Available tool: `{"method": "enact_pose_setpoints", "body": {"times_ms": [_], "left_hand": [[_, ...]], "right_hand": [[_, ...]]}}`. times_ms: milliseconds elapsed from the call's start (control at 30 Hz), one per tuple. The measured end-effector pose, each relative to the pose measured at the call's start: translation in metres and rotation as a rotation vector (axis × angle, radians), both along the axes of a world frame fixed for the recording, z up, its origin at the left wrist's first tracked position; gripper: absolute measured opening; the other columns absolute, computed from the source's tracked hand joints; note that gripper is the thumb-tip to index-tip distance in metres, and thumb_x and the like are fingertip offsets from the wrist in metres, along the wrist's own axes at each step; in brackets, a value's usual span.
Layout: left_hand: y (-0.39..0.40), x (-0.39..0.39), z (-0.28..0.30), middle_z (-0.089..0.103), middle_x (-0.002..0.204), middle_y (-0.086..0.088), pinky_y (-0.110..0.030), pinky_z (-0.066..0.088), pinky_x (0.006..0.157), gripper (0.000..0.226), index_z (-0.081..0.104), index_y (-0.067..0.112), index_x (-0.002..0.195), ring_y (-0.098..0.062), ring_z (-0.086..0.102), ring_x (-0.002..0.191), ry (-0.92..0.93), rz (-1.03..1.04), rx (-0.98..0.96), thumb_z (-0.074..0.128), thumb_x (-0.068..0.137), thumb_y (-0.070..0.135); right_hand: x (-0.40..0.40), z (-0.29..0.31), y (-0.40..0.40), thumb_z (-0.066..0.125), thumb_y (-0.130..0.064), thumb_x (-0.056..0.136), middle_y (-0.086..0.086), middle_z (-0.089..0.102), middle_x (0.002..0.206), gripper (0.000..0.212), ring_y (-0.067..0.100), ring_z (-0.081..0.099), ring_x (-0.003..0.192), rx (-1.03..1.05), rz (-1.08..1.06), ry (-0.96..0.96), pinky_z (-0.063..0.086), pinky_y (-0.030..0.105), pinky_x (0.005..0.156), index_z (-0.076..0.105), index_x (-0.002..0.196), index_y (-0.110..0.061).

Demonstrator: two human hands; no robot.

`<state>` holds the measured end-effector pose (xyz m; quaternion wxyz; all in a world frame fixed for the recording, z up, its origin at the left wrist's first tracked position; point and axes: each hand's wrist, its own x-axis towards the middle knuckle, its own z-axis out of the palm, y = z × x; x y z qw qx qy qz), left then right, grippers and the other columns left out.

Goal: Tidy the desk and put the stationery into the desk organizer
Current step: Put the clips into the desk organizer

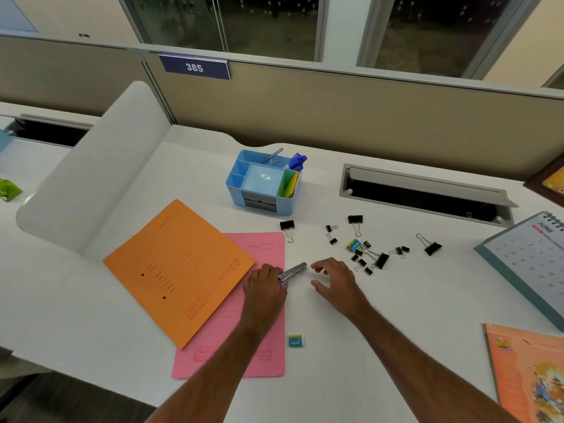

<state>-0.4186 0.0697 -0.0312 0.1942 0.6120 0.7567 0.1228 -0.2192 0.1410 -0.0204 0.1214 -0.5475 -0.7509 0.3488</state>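
On the white bench [305, 377], the left hand [265, 285] grasps the near end of a small silver stapler [293, 271], fingers curled around it at the right edge of the pink folder [262, 315]; the stapler's long axis runs diagonally, its free end pointing up and to the right, away from the person; the right hand [334, 279] hovers just beside that free end, fingers spread and released, holding nothing; an orange folder [180, 270] overlaps the pink one on the left; the blue desk organizer [264, 183] stands farther back, with pens [297, 161] upright in its rear compartments and coloured paper in its right slot; black binder clips [378, 257] lie scattered to the right of the hands; a small eraser [296, 340] lies near the pink folder's right edge, between the forearms; a calendar [531, 264] stands at the far right.
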Motion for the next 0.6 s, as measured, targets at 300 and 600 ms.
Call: {"method": "enact_pose_setpoints", "body": {"times_ms": [300, 600], "left_hand": [[0.016, 0.001, 0.014, 0.054, 0.133, 0.008, -0.033, 0.030, 0.105, 0.032, 0.059, 0.026, 0.135, -0.014, 0.047, 0.125, -0.198, -0.001, 0.153, 0.059, 0.104, 0.033], [0.038, 0.003, 0.028, 0.055, 0.143, 0.010, -0.033, 0.030, 0.113, 0.042, 0.055, 0.029, 0.142, -0.006, 0.038, 0.135, -0.335, -0.035, 0.251, 0.065, 0.101, 0.035]], "right_hand": [[-0.028, 0.017, 0.027, 0.075, -0.030, 0.092, -0.008, 0.061, 0.140, 0.050, 0.015, 0.048, 0.130, -0.029, 0.201, -0.008, 0.028, 0.030, 0.107, 0.059, 0.139, -0.024], [-0.033, 0.029, 0.034, 0.076, -0.033, 0.092, -0.009, 0.073, 0.112, 0.032, 0.001, 0.063, 0.103, -0.060, 0.105, 0.193, 0.046, 0.021, 0.095, 0.070, 0.120, -0.021]]}}
